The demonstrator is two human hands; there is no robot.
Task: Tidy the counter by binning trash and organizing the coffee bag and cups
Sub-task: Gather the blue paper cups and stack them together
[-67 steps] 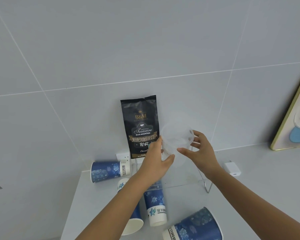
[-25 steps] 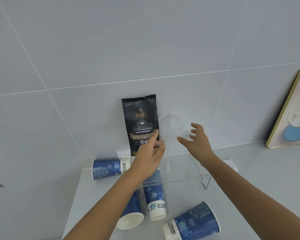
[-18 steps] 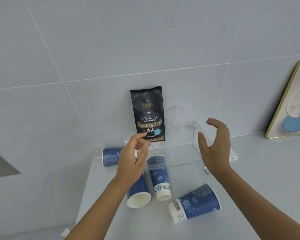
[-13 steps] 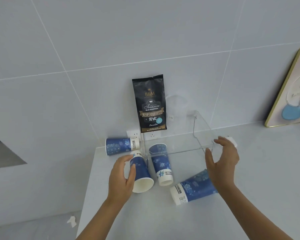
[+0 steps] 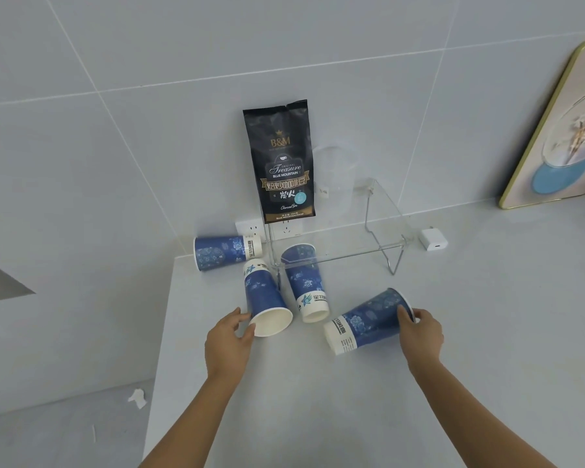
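Left hand pinches the rim of one toppled blue paper cup; right hand grips another's rim on the counter.

**Two tipped cups touched on the counter**

Four blue paper cups are seen lying on their sides on the grey counter. The rim of the left cup is gripped by the left hand, and the mouth end of the right cup is held by the right hand. A black coffee bag is stood upright on a clear shelf against the tiled wall.
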